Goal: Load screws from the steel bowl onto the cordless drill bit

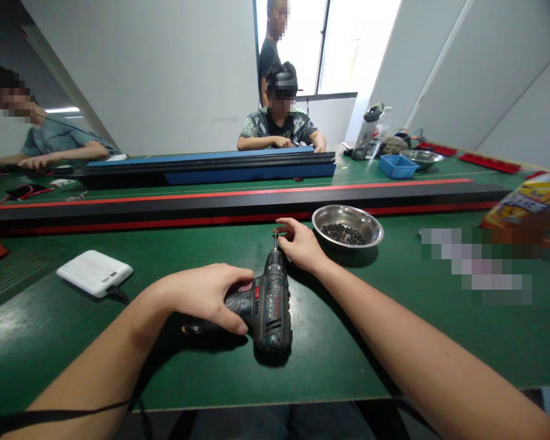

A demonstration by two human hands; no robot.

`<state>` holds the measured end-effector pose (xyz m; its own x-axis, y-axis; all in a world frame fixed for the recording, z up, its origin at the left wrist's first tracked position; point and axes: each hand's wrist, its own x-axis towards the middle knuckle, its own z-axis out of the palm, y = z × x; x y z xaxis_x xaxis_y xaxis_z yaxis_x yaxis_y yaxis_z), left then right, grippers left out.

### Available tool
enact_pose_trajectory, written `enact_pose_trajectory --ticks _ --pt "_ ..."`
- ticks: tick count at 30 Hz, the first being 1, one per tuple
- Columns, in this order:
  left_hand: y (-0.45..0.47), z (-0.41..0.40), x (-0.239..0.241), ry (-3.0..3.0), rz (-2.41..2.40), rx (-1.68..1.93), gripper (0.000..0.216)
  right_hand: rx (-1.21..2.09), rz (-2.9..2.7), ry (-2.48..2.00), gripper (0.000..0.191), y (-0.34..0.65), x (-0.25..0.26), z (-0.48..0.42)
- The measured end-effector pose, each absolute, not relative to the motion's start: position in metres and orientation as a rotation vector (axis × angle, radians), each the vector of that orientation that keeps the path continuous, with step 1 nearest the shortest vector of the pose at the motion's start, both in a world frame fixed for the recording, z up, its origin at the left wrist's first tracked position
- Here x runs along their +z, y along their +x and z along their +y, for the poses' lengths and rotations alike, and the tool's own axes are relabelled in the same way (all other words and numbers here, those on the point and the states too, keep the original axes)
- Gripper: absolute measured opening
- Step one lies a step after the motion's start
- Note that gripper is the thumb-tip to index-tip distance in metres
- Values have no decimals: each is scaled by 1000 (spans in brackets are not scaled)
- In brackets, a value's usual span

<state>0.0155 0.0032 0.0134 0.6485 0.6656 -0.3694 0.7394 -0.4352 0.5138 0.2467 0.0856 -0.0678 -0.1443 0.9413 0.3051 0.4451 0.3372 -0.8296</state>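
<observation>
A black cordless drill point(272, 311) lies over the green table, its chuck and thin bit point(275, 241) pointing away from me. My left hand point(211, 296) is wrapped around the drill's handle from the left. At the bit's tip, the thumb and fingers of my right hand point(300, 243) are pinched together; whatever small thing sits between them is too small to make out. Just right of that hand stands a metal bowl point(374, 235) holding many small dark screws point(343, 233).
A long black and red bar point(187, 206) lies across the table beyond my hands. A white power bank point(91, 272) with a cable is at left, a snack bag point(529, 208) at right. Further back are blue profiles point(252, 174), a blue basket point(398, 167) and seated people.
</observation>
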Motion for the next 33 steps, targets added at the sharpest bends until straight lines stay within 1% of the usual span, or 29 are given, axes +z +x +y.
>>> enact_pose_trajectory --ticks 4,10,21,27,33 --pt "16 3 15 2217 1088 -135 61 724 -1750 -1234 48 247 -70 87" --pt "16 2 15 2203 1093 -139 59 685 -1810 -1256 40 246 -71 88" --pt "17 3 16 2235 1099 -162 62 718 -1839 -1310 38 247 -64 83" --pt "17 3 15 2235 1100 -148 60 727 -1823 -1310 39 247 -63 83" --pt "17 2 16 2247 1114 -162 60 717 -1831 -1322 43 247 -63 83"
